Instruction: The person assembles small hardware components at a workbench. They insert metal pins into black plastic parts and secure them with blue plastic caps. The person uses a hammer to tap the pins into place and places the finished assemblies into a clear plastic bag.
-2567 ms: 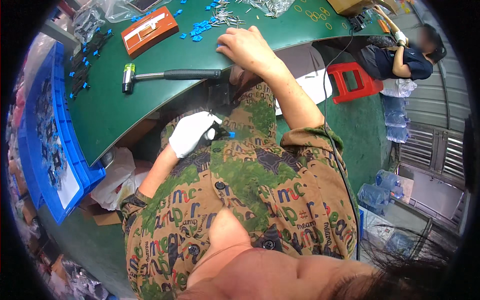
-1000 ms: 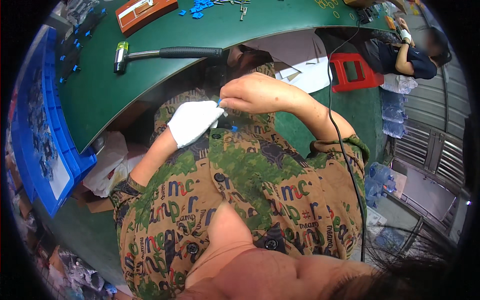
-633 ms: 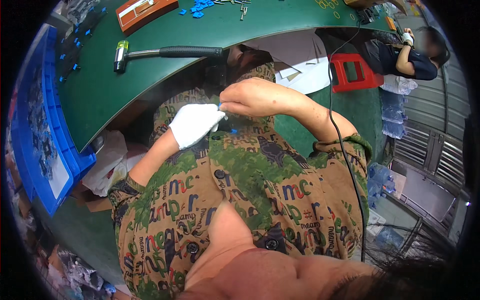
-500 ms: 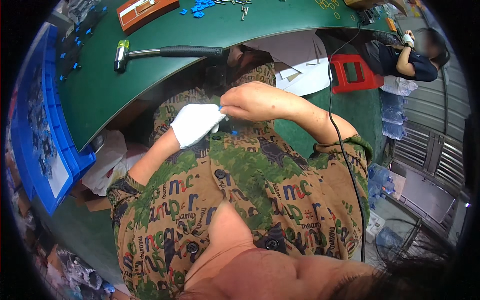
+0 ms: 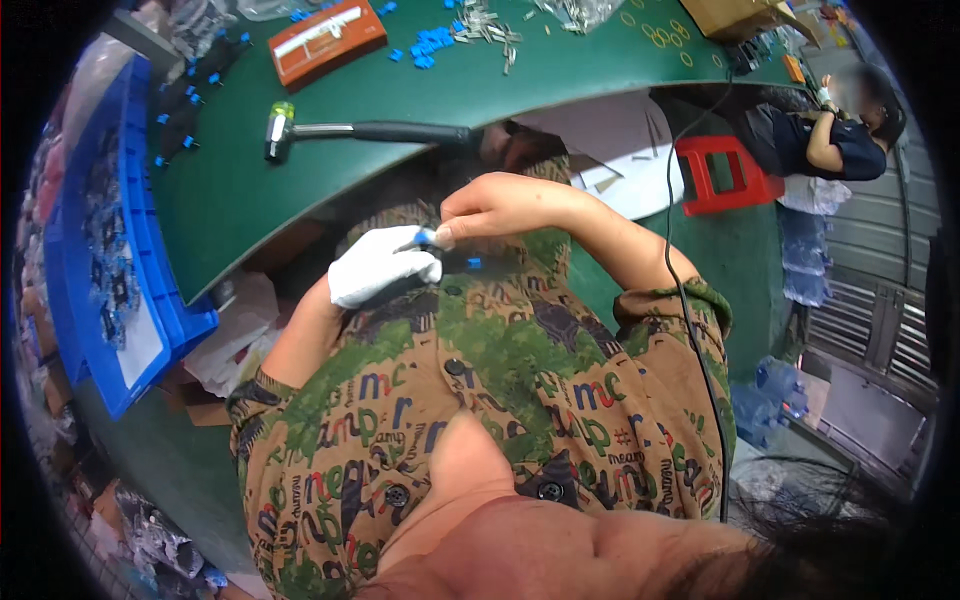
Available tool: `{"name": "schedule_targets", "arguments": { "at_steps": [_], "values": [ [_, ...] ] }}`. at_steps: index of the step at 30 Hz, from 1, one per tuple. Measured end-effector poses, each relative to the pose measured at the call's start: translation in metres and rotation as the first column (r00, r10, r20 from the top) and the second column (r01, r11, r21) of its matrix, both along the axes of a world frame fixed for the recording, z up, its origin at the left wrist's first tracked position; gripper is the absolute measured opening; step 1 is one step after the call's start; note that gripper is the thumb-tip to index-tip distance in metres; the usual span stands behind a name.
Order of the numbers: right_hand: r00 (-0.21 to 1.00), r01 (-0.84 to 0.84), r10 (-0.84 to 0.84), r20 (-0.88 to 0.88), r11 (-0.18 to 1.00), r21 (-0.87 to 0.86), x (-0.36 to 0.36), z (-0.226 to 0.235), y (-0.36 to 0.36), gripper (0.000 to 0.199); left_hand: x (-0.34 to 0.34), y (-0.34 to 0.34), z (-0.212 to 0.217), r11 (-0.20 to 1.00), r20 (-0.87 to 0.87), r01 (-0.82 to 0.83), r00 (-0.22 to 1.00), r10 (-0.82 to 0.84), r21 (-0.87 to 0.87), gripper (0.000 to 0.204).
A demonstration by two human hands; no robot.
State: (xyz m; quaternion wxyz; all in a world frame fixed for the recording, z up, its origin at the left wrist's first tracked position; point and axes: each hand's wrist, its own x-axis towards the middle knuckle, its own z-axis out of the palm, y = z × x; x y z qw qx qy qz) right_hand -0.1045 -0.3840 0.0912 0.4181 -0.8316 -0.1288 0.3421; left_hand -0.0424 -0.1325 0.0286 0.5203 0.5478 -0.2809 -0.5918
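Observation:
Over my lap, my left hand (image 5: 382,266), in a white glove, is closed around a dark part that its fingers mostly hide. My bare right hand (image 5: 490,208) meets it from the right, with thumb and fingertips pinching a small blue piece (image 5: 425,238) at the glove's upper edge. A second small blue piece (image 5: 474,263) shows just below my right hand, against a dark patch; whether it is fixed to the held part I cannot tell. On the green table (image 5: 225,200) beyond lies a hammer (image 5: 365,131) with a black grip and a yellow-green face.
A red-brown block (image 5: 345,52) with a white insert, loose blue pieces (image 5: 428,48), metal pins (image 5: 490,25) and yellow rings (image 5: 665,37) lie on the table. A blue tray (image 5: 190,335) stands left. Right are a black cable (image 5: 672,240), a red stool (image 5: 715,175) and a co-worker (image 5: 845,140).
My view has shifted slightly, so the table items appear lower and further right. The gloved hand has turned, and more of the blue piece shows between my hands.

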Motion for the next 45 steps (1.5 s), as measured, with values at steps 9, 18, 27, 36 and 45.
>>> {"name": "schedule_targets", "arguments": {
  "at_steps": [9,18,27,36,45],
  "values": [
    [0.512,0.377,0.173,0.841,0.835,-0.401,0.074,-0.003,0.031,0.033,0.084,0.06,0.073,0.716,0.261,-0.622,0.669,0.696,-0.318,0.028],
    [0.66,0.317,0.045,0.75,0.888,-0.332,0.039,0.029,0.017,0.028,0.225,-0.013,0.05,0.706,0.406,-0.565,0.578,0.708,-0.427,0.033],
    [0.382,0.656,-0.521,0.763,0.735,0.174,0.005,0.048,-0.032,0.031,0.249,-0.038,0.044,0.86,0.712,-0.401,0.498,0.495,-0.316,0.029],
    [0.438,0.54,-0.454,0.776,0.823,0.177,0.091,0.044,-0.01,0.044,0.252,-0.056,0.061,0.918,0.726,-0.313,0.568,0.388,-0.246,0.031],
    [0.546,0.564,-0.173,0.82,0.799,-0.207,0.117,0.055,-0.02,0.041,0.255,-0.062,0.053,0.922,0.635,-0.288,0.669,0.386,-0.257,0.029]
  ]
}}
